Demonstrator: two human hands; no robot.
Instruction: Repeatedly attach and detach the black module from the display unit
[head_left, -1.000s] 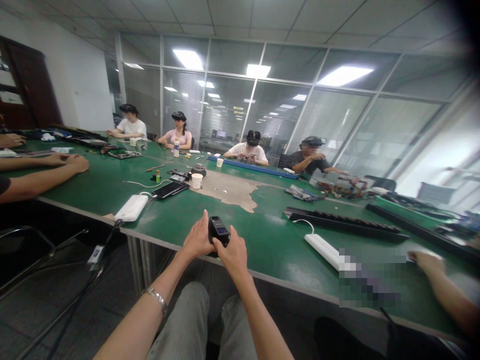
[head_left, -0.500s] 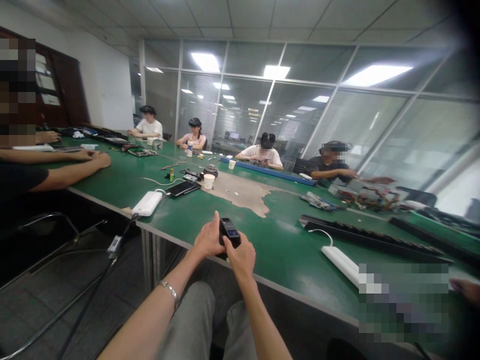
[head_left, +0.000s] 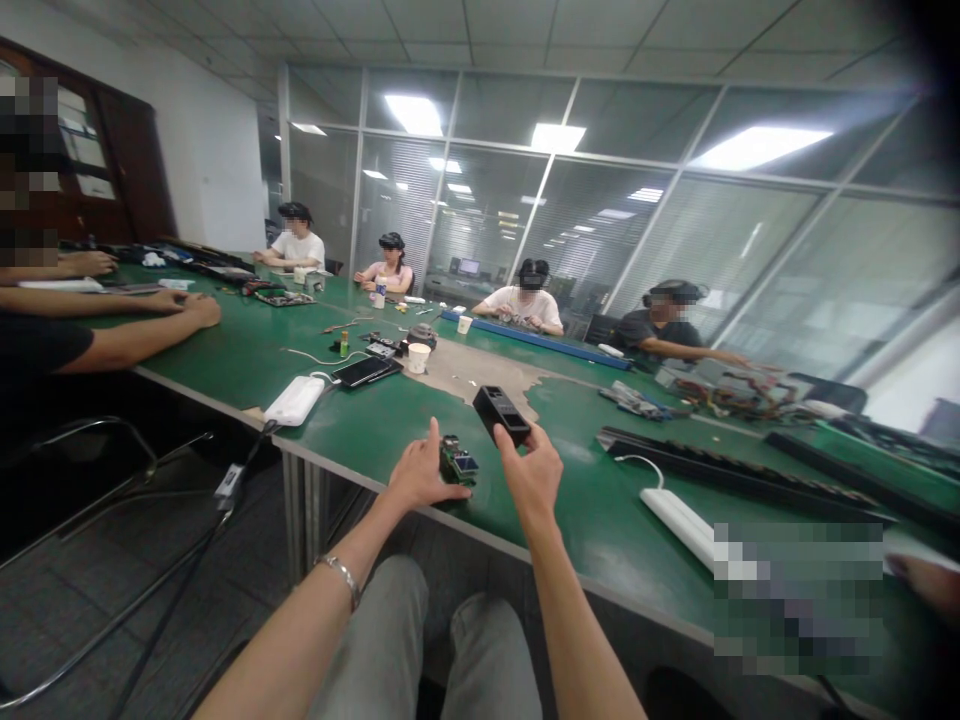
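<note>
In the head view, my right hand (head_left: 534, 470) grips a small black rectangular housing (head_left: 501, 412) with cut-out openings, lifted above the table and tilted. My left hand (head_left: 417, 470) is beside a small green circuit board assembly (head_left: 459, 460) with a dark screen on it, close to the table's front edge. The thumb and index finger of that hand are stretched apart around the board's near-left corner. Whether the other fingers touch the board is hidden.
On the green table (head_left: 360, 440), a white power strip (head_left: 297, 400), black phone (head_left: 366, 372) and paper cup (head_left: 418, 358) stand left. Another white strip (head_left: 681, 525) and a long black rail (head_left: 735, 475) lie right. Several people sit around the table.
My right hand has moved up and to the right with the black housing, off the circuit board. The board is now exposed beside my left hand, which has hardly moved.
</note>
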